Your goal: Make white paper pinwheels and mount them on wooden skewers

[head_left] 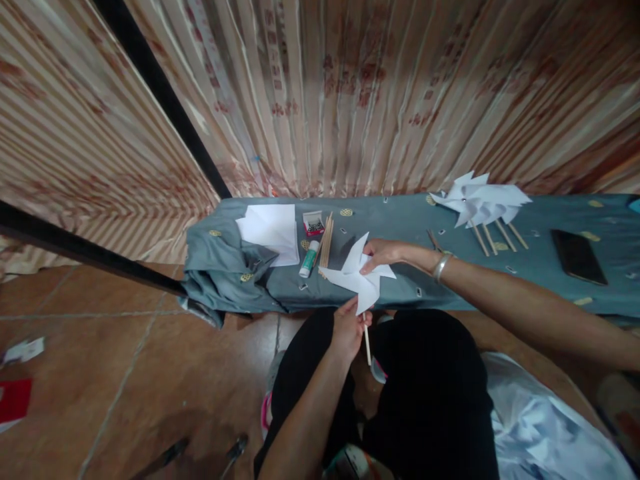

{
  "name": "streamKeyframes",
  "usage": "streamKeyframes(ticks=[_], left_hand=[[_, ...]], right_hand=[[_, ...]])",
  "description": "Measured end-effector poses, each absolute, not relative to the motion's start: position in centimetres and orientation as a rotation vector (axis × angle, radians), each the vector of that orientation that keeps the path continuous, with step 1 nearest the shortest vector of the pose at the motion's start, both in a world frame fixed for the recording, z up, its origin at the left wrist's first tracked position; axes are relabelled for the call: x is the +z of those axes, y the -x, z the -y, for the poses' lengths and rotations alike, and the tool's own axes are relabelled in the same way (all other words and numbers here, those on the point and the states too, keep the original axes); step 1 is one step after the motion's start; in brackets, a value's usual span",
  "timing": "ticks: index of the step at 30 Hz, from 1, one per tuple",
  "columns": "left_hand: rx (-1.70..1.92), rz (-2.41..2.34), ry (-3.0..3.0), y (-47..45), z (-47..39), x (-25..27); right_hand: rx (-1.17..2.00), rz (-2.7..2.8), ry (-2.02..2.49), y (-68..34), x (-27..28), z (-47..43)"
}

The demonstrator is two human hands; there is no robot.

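Note:
A white paper pinwheel [353, 277] on a thin wooden stick [368, 345] is between my two hands, over the near edge of the cloth-covered table. My left hand [348, 328] is closed around the stick just under the lowest blade, and the stick's end points down between my knees. From the right, my right hand [382, 255] pinches the paper near the pinwheel's centre, with the thumb on the front. A bracelet [441, 267] circles that wrist. Left of the pinwheel lie several wooden sticks [327, 244], a glue stick [309, 259] and a small open red box [313, 224] of pins.
White paper sheets [275, 233] lie at the table's left end. Several finished pinwheels [480, 200] lie stacked at the back right, beside a dark phone [579, 257]. A grey-green patterned cloth [395, 217] covers the table. Behind it hangs a curtain [350, 100]; a dark pole [165, 100] slants at left.

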State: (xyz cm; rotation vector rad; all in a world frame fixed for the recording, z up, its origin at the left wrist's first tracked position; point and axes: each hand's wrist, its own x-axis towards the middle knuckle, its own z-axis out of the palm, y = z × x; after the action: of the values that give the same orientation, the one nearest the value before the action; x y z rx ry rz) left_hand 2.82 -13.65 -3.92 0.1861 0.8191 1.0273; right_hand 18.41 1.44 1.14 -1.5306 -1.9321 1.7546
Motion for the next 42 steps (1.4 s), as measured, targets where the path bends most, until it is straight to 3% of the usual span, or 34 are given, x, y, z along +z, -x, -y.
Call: streamKeyframes(ticks=[29, 37, 42], left_hand=[[0.945, -0.865, -0.125, -2.6, 13.8, -5.1], [0.933, -0.896, -0.142, -2.7, 13.8, -5.3], [0.891, -0.877, -0.209, -2.4, 14.4, -5.5]], right_hand=[[1.697, 2.309, 1.454, -18.3, 0.7, -2.5], [1.51, 2.371, 1.517, -18.1, 0.2, -2.6], [1.275, 2.715, 1.604, -17.2, 1.5, -2.7]])
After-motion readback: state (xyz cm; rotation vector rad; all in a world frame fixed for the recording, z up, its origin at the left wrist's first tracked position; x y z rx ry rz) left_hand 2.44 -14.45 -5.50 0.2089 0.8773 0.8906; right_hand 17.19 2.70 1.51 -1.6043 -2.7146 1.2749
